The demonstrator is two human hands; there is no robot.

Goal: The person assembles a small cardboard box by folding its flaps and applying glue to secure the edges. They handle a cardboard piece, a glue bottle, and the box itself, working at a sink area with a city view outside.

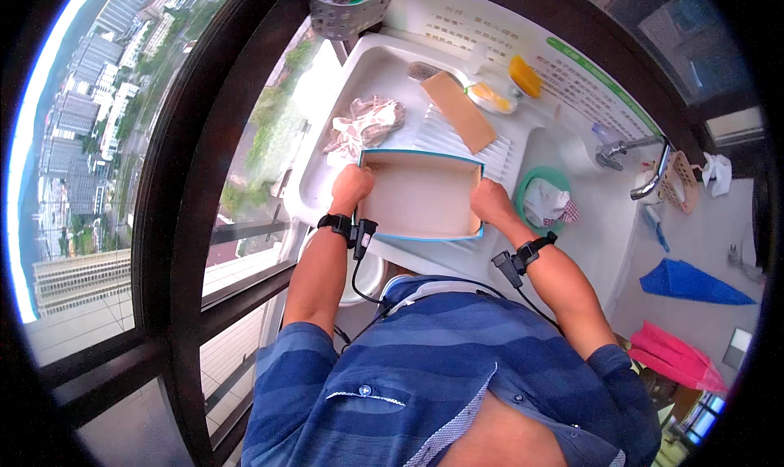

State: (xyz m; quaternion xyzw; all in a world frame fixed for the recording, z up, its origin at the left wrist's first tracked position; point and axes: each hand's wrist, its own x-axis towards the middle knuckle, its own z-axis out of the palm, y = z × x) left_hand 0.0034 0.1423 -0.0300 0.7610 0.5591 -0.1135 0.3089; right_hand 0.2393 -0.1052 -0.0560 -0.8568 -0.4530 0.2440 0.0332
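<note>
An open, shallow cardboard box [420, 191] with teal edges and a pale brown inside lies over the white washboard sink, in front of my body. My left hand [351, 187] is closed around its left side. On the right side, my right hand [492, 202] grips the other short wall. Nothing shows inside the box. Beyond its far edge, a flat brown strip of cardboard [460, 113] rests slanting across the ribbed washboard [441, 132]. A crumpled whitish-pink cloth [369, 122] lies just past my left hand.
Right of the box, a green basin [523, 191] holds cloths in the sink bowl, below a chrome faucet [653, 169]. A brush [422, 71], a dish with yellow soap [492, 98] and a yellow object [525, 77] line the back. A grey basket [353, 14] stands far left, near the window.
</note>
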